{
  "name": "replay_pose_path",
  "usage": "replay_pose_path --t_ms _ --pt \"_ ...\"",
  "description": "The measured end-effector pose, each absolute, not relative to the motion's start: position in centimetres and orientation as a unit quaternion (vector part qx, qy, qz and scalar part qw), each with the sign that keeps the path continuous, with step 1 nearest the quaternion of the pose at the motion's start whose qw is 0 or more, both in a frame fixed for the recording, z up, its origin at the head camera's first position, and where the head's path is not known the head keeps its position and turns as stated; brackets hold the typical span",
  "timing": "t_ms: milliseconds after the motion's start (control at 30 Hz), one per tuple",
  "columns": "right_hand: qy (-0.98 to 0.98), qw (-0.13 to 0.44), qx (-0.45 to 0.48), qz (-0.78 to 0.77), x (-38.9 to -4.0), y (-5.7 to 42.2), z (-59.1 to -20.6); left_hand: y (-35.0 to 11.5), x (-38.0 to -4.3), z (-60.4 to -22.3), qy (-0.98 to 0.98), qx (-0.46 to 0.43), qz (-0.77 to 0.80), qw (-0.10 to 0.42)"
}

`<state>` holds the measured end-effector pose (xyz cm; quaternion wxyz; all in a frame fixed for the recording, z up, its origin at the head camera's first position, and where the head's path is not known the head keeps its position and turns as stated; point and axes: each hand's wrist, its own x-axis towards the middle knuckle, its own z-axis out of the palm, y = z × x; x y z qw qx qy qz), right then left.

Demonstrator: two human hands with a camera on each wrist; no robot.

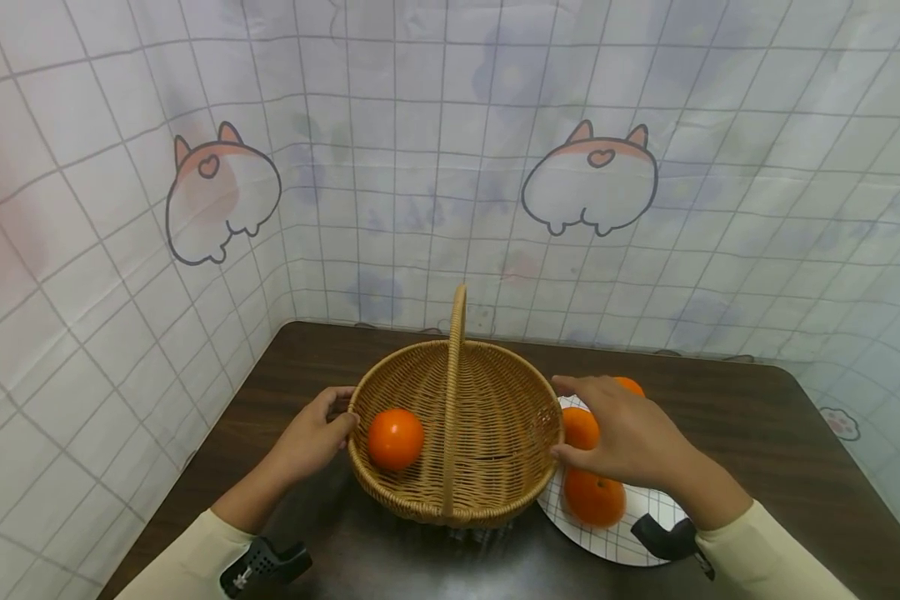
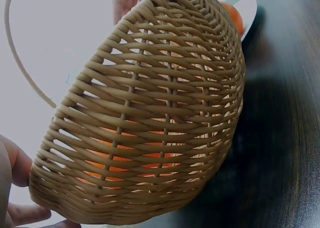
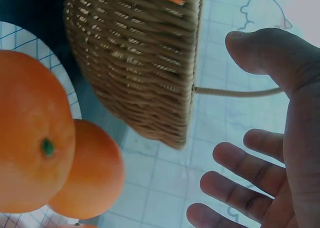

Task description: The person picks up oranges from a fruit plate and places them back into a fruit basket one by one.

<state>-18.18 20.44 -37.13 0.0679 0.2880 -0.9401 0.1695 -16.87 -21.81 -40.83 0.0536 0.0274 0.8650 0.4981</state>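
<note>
A woven wicker basket (image 1: 498, 408) with a tall arched handle (image 1: 453, 400) is at the middle of the table. One orange (image 1: 395, 439) lies inside it, left of the handle; in the left wrist view its colour shows through the weave. My left hand (image 1: 311, 437) grips the basket's left rim between thumb and fingers. By the right rim is my right hand (image 1: 630, 433), its thumb and fingers spread; the right wrist view shows it apart from the wicker with nothing held. Beneath that hand, several oranges (image 1: 594, 498) sit on a plate, partly covered by it.
The white plate (image 1: 648, 508) with a dark grid pattern stands right of the basket, close to its side. Dark wood table (image 1: 750, 425) extends beyond the plate. A grid-patterned cloth (image 1: 420, 167) with cartoon animals hangs behind and to the left.
</note>
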Motion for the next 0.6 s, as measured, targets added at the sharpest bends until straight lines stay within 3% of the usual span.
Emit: replay_pose_path --t_ms 600 --pt "-0.951 0.05 0.256 0.165 -17.8 23.2 -38.8 -22.1 -17.2 -41.2 0.861 0.03 0.504 0.068"
